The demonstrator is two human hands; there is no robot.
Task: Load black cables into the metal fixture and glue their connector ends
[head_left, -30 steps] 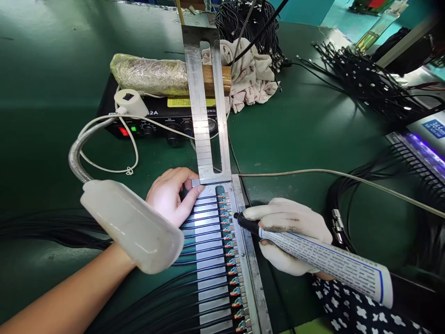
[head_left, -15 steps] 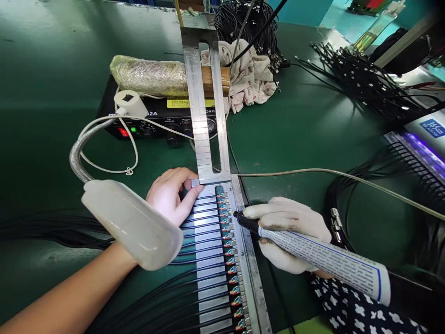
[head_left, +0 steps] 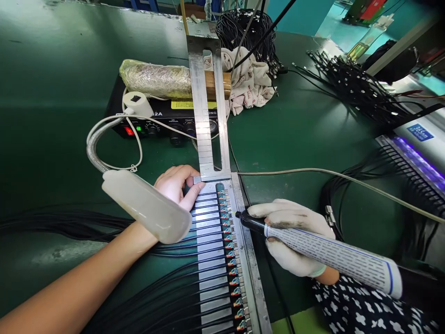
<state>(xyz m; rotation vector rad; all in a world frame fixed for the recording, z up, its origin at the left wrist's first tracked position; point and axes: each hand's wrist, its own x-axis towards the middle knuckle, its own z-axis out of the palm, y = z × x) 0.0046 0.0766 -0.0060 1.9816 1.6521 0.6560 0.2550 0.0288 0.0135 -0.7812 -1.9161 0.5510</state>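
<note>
My bare left hand pinches the far left corner of a metal fixture, thumb on top. Black cables lie side by side across the fixture, their stripped ends showing coloured wires at small metal connectors. In a white, smudged glove, my right hand is closed around a black dispensing syringe wrapped in a printed white label. The syringe's tip points left, close to the connectors near the far end of the row; whether it touches one I cannot tell. A white lamp head partly covers my left wrist.
A slotted metal plate rises beyond the fixture, before a black control box bearing a plastic-wrapped roll. A crumpled cloth and cable bundles lie behind. A 365nm lamp unit glows purple at right.
The camera view has shifted slightly, so most things sit a little differently in the picture. Both hands keep their holds; the syringe tip has moved slightly nearer me along the connector row.
</note>
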